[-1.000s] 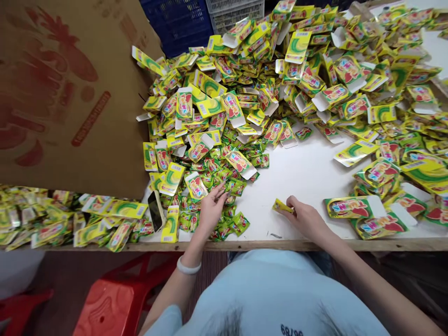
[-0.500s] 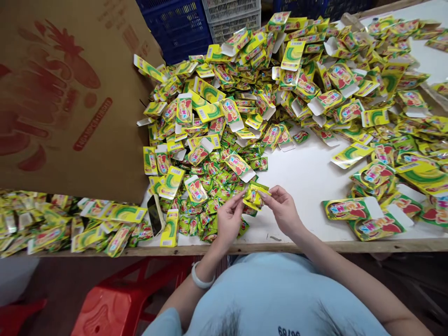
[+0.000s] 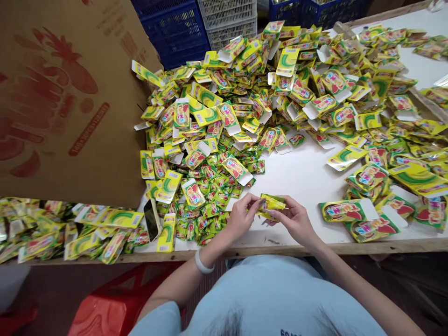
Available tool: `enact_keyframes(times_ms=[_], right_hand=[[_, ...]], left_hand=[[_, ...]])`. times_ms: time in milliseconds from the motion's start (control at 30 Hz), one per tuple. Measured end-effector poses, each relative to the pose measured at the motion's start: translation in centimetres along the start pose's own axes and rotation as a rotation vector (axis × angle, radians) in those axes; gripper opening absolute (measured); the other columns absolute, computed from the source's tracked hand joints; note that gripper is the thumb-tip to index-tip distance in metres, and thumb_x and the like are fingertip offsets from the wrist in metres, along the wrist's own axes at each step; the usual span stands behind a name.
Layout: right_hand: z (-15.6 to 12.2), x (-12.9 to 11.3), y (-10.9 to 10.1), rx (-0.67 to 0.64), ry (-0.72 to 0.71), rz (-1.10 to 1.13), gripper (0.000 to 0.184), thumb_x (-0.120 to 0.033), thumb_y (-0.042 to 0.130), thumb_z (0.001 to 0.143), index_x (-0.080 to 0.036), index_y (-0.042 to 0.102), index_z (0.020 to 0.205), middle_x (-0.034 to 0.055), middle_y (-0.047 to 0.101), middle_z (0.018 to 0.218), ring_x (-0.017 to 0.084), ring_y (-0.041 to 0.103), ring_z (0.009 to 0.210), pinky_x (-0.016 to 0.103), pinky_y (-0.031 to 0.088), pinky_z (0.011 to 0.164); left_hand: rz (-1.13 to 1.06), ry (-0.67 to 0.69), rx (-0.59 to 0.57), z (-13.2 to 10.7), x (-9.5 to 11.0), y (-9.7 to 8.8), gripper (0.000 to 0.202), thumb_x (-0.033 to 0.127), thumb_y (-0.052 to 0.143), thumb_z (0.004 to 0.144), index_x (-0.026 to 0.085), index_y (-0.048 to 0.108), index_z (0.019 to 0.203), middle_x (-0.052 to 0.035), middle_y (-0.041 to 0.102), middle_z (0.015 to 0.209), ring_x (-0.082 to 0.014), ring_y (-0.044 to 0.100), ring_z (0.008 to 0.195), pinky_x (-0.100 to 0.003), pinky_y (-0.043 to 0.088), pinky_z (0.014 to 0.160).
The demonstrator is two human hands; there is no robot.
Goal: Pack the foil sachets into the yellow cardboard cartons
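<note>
Both hands meet over the white table near its front edge. My right hand pinches a small yellow-green carton from the right. My left hand grips the carton's left end, its fingers closed on it with a small packet that I cannot make out clearly. A heap of small green candy sachets lies just left of my hands. Flat yellow-green cartons are piled across the far half of the table.
A large brown cardboard sheet leans at the left. A phone lies among cartons by the front edge. Blue and grey crates stand behind the table. More cartons lie at the right, and a red stool is below left.
My left hand left the sachet heap and joined my right hand, which lifted the carton off the table. Both then shifted slightly toward the front edge, holding it together.
</note>
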State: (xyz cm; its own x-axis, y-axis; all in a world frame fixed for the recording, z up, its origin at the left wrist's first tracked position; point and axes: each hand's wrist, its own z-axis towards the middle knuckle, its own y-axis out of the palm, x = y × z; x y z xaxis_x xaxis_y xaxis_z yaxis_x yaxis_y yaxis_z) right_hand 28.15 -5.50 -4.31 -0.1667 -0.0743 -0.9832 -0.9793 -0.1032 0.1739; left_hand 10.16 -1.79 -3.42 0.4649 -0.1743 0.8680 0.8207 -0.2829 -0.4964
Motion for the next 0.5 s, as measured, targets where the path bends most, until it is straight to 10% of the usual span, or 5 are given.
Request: enact_keyframes(times_ms=[300,500], right_hand=[[-0.4,-0.3,-6.4,-0.220,-0.078,-1.172,0.026,-0.005,0.042,0.091,-0.020,0.063,0.098,0.0072,0.069,0.096,0.018,0.070,0.074,0.027,0.053,0.063],[-0.6,-2.2,-7.3,0.058,-0.136,-0.494,0.012,-0.032,0.059,0.093,-0.021,0.061,0.098,0.0035,0.063,0.086,0.015,0.064,0.059,0.027,0.054,0.050]], left_hand=[[0.990,0.365,-0.465,12.8,-1.7,-10.5,0.042,0.014,0.064,0.079,0.019,0.061,0.121,-0.0151,0.059,0.121,-0.0320,0.052,0.118,-0.050,0.031,0.108],[0.586,0.274,-0.432,10.2,0.2,-9.5,0.020,0.026,0.064,0.076,0.019,0.056,0.093,-0.0099,0.062,0.102,-0.0252,0.059,0.096,-0.040,0.047,0.088]])
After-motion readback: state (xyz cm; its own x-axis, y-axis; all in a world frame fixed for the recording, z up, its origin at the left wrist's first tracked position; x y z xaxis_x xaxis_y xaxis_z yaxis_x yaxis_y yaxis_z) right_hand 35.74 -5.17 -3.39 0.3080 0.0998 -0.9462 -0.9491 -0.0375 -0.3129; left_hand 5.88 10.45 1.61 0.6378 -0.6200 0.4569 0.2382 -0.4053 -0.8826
